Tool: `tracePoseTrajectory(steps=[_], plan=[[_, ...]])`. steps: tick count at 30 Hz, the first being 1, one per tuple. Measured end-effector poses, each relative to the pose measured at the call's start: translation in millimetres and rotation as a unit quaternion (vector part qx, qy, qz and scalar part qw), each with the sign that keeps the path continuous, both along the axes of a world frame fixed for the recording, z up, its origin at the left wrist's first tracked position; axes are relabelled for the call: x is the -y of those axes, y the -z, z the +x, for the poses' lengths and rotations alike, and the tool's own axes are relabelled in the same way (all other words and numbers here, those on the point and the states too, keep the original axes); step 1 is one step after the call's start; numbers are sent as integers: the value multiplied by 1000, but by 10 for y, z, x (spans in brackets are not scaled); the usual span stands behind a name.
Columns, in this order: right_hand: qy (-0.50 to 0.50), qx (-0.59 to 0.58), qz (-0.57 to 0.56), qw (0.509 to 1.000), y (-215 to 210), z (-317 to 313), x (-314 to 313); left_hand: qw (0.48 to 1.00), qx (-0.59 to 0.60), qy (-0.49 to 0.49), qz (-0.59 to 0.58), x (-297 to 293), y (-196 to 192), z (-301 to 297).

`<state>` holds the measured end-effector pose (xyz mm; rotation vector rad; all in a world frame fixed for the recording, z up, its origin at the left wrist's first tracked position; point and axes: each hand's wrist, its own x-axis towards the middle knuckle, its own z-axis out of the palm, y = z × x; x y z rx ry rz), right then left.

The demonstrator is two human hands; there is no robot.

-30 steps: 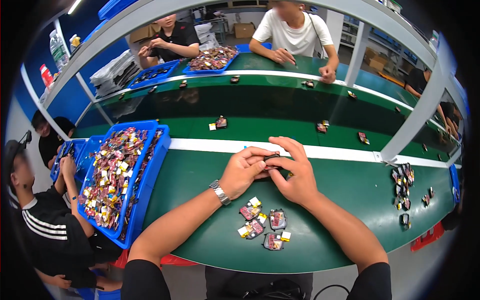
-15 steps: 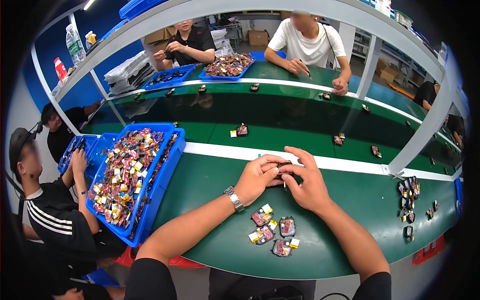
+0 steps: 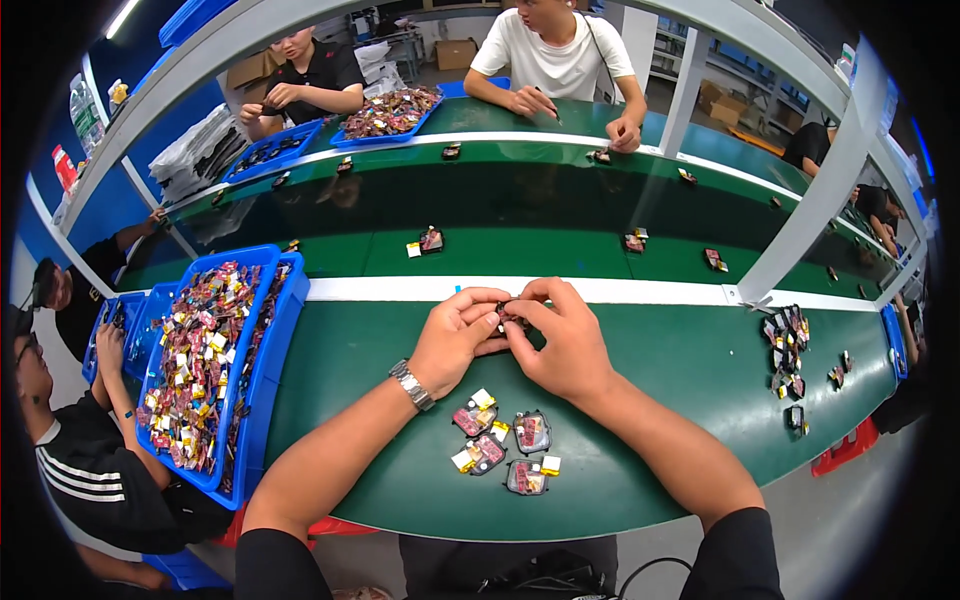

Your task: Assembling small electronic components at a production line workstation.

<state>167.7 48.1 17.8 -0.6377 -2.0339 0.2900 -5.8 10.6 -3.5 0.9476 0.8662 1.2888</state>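
Observation:
Between my two hands, over the green bench [image 3: 640, 430], is a small black plastic case with a reddish circuit board [image 3: 509, 316], partly hidden by fingers. My left hand [image 3: 463, 338], with a metal watch at its wrist, grips the case from the left, thumb and fingers closed on it. From the right, my right hand [image 3: 562, 340] pinches the same case between thumb and forefinger. Just below, several similar open cases lie on the bench; the upper right one [image 3: 532, 432] shows its board, and the lowest one [image 3: 527, 477] has a white-and-yellow piece sticking out.
Left of my arms stand stacked blue trays [image 3: 283, 345] heaped with small circuit boards [image 3: 200, 370]. A pile of cases [image 3: 787, 345] lies at the right. Beyond a white rail [image 3: 400, 289], a green conveyor [image 3: 540, 255] carries spaced cases. Co-workers sit across and at left; a metal post [image 3: 815, 190] rises at right.
The whole view has shifted, so the bench and trays appear farther left. My right fingers have closed in on the case, and its reddish board now shows between my hands.

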Motion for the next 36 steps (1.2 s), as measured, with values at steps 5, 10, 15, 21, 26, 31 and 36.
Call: tracePoseTrajectory(steps=[5, 10, 15, 21, 26, 31, 36], plan=[[28, 42, 19, 999, 57, 21, 14, 1000, 13, 2, -19, -25, 34, 49], [51, 69, 32, 996, 36, -13, 40, 1000, 1, 10, -17, -17, 0, 36], [78, 91, 69, 990, 34, -53, 55, 1000, 0, 9, -18, -11, 2, 24], [91, 93, 72, 989, 54, -73, 79, 1000, -20, 0, -18, 17, -9, 51], [81, 75, 79, 991, 96, 6, 42, 999, -28, -24, -4, -8, 8, 145], [11, 69, 49, 996, 67, -5, 1, 993, -100, -61, -5, 3, -43, 37], [14, 26, 3, 1000, -97, 362, -202, 983, -142, -117, 11, -246, -93, -195]])
